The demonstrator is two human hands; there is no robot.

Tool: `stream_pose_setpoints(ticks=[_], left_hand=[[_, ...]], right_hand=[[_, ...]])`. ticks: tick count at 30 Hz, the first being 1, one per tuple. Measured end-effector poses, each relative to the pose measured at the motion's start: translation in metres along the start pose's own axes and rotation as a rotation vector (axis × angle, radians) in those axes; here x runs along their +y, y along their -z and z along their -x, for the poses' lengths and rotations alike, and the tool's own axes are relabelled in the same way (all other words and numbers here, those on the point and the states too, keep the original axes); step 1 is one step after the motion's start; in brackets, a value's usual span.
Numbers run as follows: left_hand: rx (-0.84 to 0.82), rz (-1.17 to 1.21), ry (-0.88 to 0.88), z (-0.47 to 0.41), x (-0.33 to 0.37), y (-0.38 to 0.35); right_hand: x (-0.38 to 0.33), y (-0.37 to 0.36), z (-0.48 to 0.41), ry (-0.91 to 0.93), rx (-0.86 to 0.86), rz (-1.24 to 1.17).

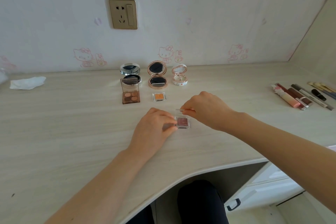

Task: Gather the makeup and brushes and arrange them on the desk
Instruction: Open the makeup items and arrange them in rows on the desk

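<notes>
The left hand (154, 123) pinches the pink eyeshadow case (182, 122) to steady it on the desk (72, 132) while the right hand (205, 109) pinches its clear lid (180, 109) up, probably to match the open compacts (157, 76) behind.

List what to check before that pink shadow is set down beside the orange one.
1. Left hand grips the pink shadow at its base: ok.
2. Right hand pinches its lid: ok.
3. Lid fully open: cannot tell.
4. Bare desk to the right of the orange shadow: ok.
5. Far-right tubes and brushes lie apart from both arms: ok.
</notes>
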State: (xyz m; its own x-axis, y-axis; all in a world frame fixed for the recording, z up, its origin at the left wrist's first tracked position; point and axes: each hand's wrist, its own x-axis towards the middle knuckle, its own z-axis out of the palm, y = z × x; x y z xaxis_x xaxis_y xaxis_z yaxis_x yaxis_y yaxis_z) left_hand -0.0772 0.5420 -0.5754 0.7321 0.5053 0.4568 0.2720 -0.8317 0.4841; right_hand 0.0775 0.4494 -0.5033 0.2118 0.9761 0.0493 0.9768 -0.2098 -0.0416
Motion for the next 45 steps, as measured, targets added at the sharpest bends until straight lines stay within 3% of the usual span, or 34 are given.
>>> stream_pose_setpoints(ticks=[28, 33, 39, 45], left_hand=[[0.008, -0.02, -0.032, 0.002, -0.001, -0.004], [0.012, -0.01, -0.035, 0.002, -0.001, -0.005], [0.018, 0.014, -0.033, 0.002, -0.002, -0.006], [0.001, 0.031, -0.004, 0.002, 0.0, -0.007]], right_hand=[[0.007, -0.004, -0.002, 0.048, 0.016, -0.17], [0.01, -0.008, 0.005, -0.037, 0.034, -0.234], [0.01, -0.031, 0.031, -0.264, 0.125, -0.321], [-0.006, -0.055, 0.052, -0.197, 0.147, -0.247]])
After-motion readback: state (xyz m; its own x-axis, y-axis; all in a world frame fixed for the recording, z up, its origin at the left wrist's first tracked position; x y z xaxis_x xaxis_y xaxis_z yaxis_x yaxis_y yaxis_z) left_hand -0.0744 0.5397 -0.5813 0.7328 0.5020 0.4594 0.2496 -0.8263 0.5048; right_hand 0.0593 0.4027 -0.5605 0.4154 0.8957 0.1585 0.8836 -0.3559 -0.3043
